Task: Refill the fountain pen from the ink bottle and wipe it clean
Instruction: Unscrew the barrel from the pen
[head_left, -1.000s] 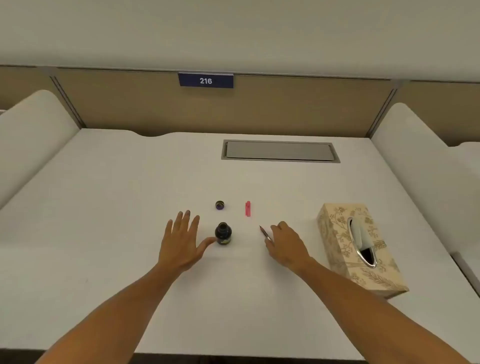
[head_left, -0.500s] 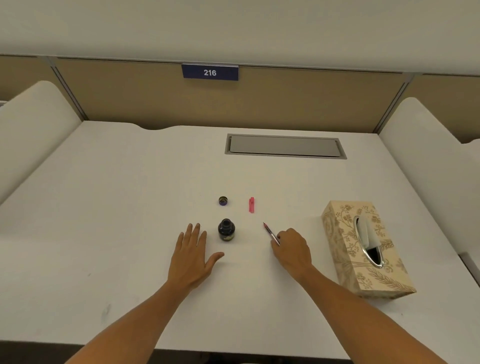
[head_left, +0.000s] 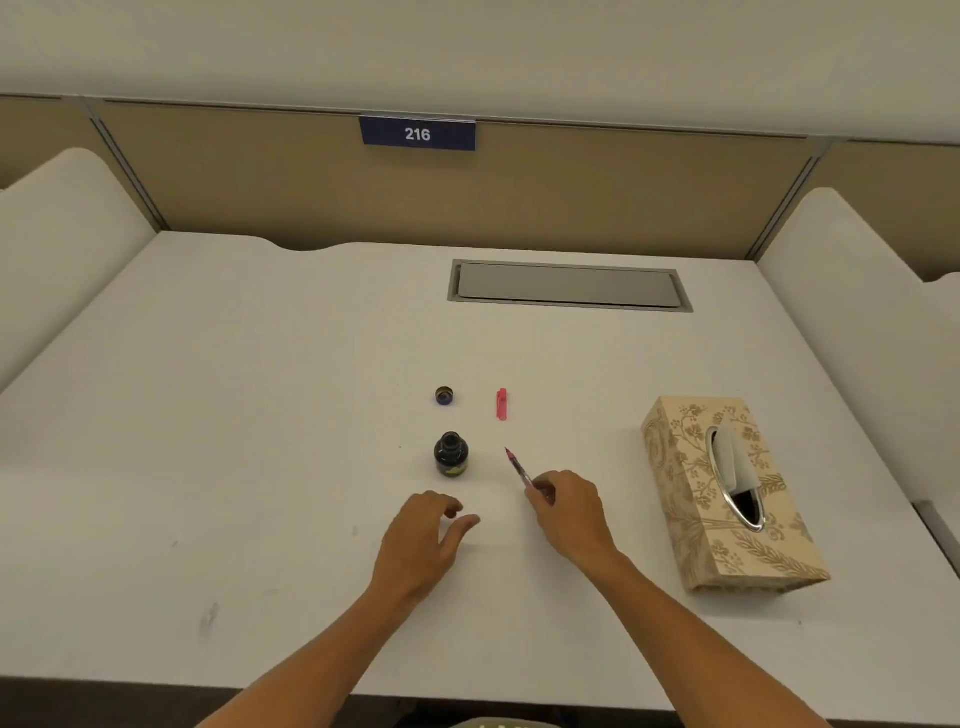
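Note:
A small dark ink bottle (head_left: 451, 454) stands uncapped on the white desk (head_left: 260, 415). Its round cap (head_left: 444, 395) lies just behind it. A pink pen cap (head_left: 501, 404) lies to the right of that. My right hand (head_left: 571, 512) pinches the pink fountain pen (head_left: 518, 470), whose nib points up and left, a little to the right of the bottle. My left hand (head_left: 423, 543) hovers just in front of the bottle with loosely curled fingers, holding nothing and not touching the bottle.
A patterned tissue box (head_left: 727, 493) with a tissue sticking out stands at the right. A grey cable hatch (head_left: 569, 286) is set into the desk at the back. Beige partitions and white side dividers enclose the desk.
My left hand has drawn back from the bottle toward me and its fingers have curled. My right hand has stayed by the bottle, still holding the pen.

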